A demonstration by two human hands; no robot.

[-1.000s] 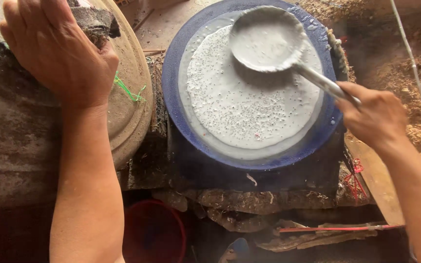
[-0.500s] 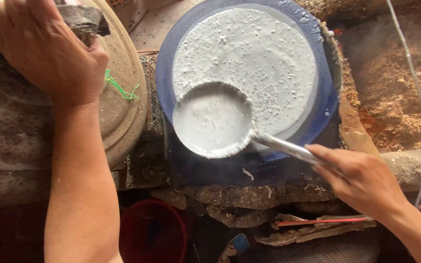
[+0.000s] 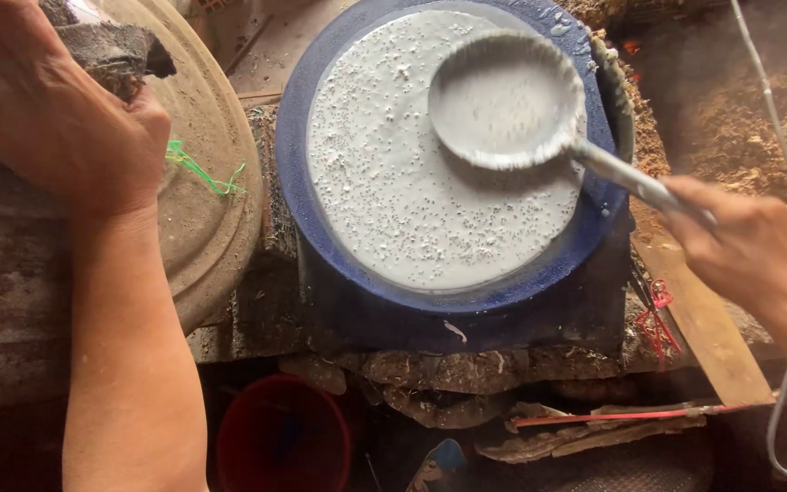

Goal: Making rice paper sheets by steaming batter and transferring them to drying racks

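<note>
My right hand [image 3: 744,251] grasps the ladle [image 3: 507,100] by its handle, its bowl over the far right of the white batter [image 3: 393,191]. My left hand [image 3: 52,109] clenches a dark cloth [image 3: 116,50] on the lid [image 3: 202,182].

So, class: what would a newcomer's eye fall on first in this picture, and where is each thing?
First, the round sheet of white speckled batter spread over the blue-rimmed steamer top at centre. Over its upper right part the right hand holds a batter-coated ladle. At upper left the left hand grips a dark rag on a round tan lid.
</note>
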